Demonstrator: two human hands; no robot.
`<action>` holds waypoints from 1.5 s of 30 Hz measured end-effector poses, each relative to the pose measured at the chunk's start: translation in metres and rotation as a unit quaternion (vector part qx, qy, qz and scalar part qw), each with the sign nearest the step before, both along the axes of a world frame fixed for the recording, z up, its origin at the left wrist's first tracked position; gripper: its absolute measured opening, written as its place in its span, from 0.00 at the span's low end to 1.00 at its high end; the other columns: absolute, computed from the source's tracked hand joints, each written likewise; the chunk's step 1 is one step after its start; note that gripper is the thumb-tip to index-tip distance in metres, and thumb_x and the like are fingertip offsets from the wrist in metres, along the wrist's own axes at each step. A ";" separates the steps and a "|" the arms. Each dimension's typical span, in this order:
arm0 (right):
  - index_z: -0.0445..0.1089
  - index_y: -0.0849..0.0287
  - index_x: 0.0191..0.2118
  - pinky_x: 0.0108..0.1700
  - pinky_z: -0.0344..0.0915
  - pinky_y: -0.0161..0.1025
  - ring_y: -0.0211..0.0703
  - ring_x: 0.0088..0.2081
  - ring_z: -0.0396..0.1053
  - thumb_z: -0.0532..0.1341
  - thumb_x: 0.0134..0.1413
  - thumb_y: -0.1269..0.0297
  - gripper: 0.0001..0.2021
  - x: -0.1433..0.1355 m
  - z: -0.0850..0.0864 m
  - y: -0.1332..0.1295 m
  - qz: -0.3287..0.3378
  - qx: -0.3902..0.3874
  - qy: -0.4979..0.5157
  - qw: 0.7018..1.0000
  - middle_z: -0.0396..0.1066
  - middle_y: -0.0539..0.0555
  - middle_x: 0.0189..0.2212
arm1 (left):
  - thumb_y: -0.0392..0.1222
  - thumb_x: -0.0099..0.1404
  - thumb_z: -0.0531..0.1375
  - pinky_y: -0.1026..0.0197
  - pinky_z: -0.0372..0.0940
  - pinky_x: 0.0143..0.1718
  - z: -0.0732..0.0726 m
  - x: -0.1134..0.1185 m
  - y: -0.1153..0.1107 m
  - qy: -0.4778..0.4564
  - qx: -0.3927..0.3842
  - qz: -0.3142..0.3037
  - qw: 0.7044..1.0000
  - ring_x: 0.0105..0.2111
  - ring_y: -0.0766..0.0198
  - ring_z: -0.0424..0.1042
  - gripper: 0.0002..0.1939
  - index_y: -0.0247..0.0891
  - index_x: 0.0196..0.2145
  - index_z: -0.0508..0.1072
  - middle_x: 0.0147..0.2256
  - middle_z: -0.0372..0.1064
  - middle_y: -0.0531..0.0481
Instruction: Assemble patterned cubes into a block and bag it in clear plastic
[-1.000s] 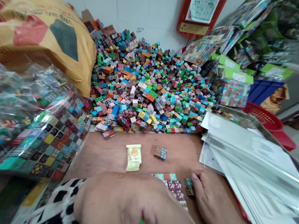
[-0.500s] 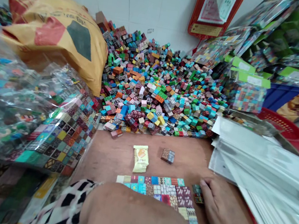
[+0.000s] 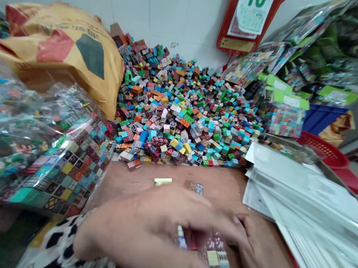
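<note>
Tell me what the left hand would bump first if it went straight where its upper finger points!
Probably the right hand! The upper finger of the left hand overlaps it in the picture. Depth is unclear, so they may be touching, or one may be above the other.

A yellow sack (image 3: 105, 81) with red and dark green patches slumps at the upper left. Below it, a clear bag (image 3: 0, 124) of small coloured pieces fills the left edge. At top centre-right, a red-framed calendar (image 3: 250, 14) showing a green "10" hangs on the pale wall (image 3: 172, 1). Green-topped packs (image 3: 286, 110) stand at the upper right, near a blue bin (image 3: 320, 118) and a red basket (image 3: 327, 151). White sheets (image 3: 301, 217) fan out at the right under clear plastic (image 3: 324, 202). Near the centre, a packet's (image 3: 163, 180) pale yellow end shows.
</note>
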State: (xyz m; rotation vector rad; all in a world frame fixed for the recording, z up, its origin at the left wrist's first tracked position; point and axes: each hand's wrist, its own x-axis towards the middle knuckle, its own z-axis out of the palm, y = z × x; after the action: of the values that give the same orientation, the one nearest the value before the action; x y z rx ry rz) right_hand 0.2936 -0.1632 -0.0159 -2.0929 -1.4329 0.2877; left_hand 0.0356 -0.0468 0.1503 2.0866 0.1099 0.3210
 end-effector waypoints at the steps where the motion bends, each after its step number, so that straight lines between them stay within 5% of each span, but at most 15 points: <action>1: 0.64 0.49 0.28 0.34 0.70 0.48 0.55 0.33 0.76 0.45 0.64 0.49 0.18 0.000 0.002 0.001 0.004 -0.015 0.010 1.000 0.74 0.57 0.27 | 0.57 0.67 0.62 0.63 0.69 0.38 -0.003 0.003 0.008 0.015 0.040 0.079 0.996 0.36 0.63 0.76 0.22 0.43 0.53 0.78 0.38 0.79 0.50; 4: 0.63 0.50 0.29 0.34 0.69 0.48 0.56 0.32 0.75 0.45 0.62 0.46 0.20 -0.002 0.009 0.003 -0.001 -0.033 0.030 0.999 0.74 0.59 0.28 | 0.53 0.69 0.60 0.58 0.68 0.39 -0.020 0.005 0.038 0.082 0.178 0.307 0.931 0.38 0.58 0.75 0.21 0.39 0.53 0.76 0.40 0.77 0.47; 7: 0.63 0.51 0.29 0.34 0.67 0.48 0.55 0.32 0.73 0.44 0.61 0.45 0.20 -0.006 0.011 0.004 -0.014 -0.021 0.033 0.999 0.73 0.59 0.26 | 0.52 0.70 0.56 0.48 0.68 0.46 -0.039 0.000 0.069 0.222 0.287 0.460 0.810 0.43 0.50 0.75 0.22 0.39 0.56 0.73 0.49 0.72 0.41; 9: 0.62 0.51 0.29 0.33 0.66 0.47 0.54 0.31 0.72 0.44 0.62 0.45 0.20 -0.007 0.011 0.004 -0.013 -0.021 0.035 0.999 0.72 0.58 0.25 | 0.50 0.71 0.55 0.46 0.69 0.46 -0.048 -0.004 0.083 0.302 0.303 0.502 0.752 0.47 0.44 0.75 0.22 0.39 0.56 0.73 0.50 0.69 0.38; 11: 0.62 0.51 0.29 0.33 0.65 0.46 0.53 0.31 0.71 0.45 0.62 0.46 0.19 -0.006 0.010 0.004 -0.013 -0.022 0.036 0.999 0.71 0.57 0.25 | 0.51 0.71 0.54 0.45 0.70 0.46 -0.052 -0.007 0.091 0.342 0.305 0.516 0.724 0.48 0.41 0.74 0.22 0.39 0.57 0.71 0.52 0.66 0.37; 28: 0.64 0.52 0.32 0.35 0.62 0.45 0.52 0.34 0.70 0.46 0.63 0.47 0.19 0.001 -0.007 0.000 -0.008 -0.009 0.070 0.997 0.72 0.55 0.28 | 0.51 0.65 0.63 0.45 0.69 0.53 -0.087 0.000 0.091 0.338 0.300 0.553 0.700 0.57 0.39 0.69 0.38 0.32 0.65 0.56 0.61 0.57 0.30; 34: 0.65 0.53 0.30 0.34 0.62 0.44 0.49 0.30 0.69 0.49 0.62 0.46 0.18 0.005 -0.007 0.007 -0.013 -0.018 0.100 0.995 0.71 0.53 0.26 | 0.49 0.66 0.62 0.48 0.72 0.46 -0.102 0.002 0.088 0.300 0.336 0.556 0.698 0.51 0.43 0.73 0.36 0.34 0.66 0.56 0.58 0.61 0.34; 40: 0.67 0.56 0.37 0.33 0.62 0.42 0.47 0.31 0.68 0.53 0.62 0.51 0.14 -0.002 0.031 0.068 0.086 0.015 0.006 0.996 0.72 0.56 0.31 | 0.49 0.67 0.61 0.50 0.71 0.43 -0.111 0.003 0.093 0.277 0.356 0.540 0.710 0.50 0.44 0.74 0.35 0.35 0.66 0.55 0.56 0.65 0.34; 45: 0.69 0.58 0.42 0.42 0.64 0.45 0.51 0.41 0.69 0.54 0.64 0.61 0.10 -0.048 0.062 0.147 0.237 0.072 -0.102 0.964 0.73 0.60 0.39 | 0.48 0.66 0.60 0.49 0.70 0.46 -0.112 0.001 0.095 0.271 0.357 0.532 0.718 0.50 0.44 0.73 0.34 0.35 0.66 0.57 0.53 0.68 0.36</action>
State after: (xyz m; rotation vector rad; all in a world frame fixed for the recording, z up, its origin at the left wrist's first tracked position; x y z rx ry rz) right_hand 0.2457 -0.0162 0.0465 -1.6799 -2.0098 0.1467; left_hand 0.0370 0.0485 0.0378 2.5895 1.8522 0.4493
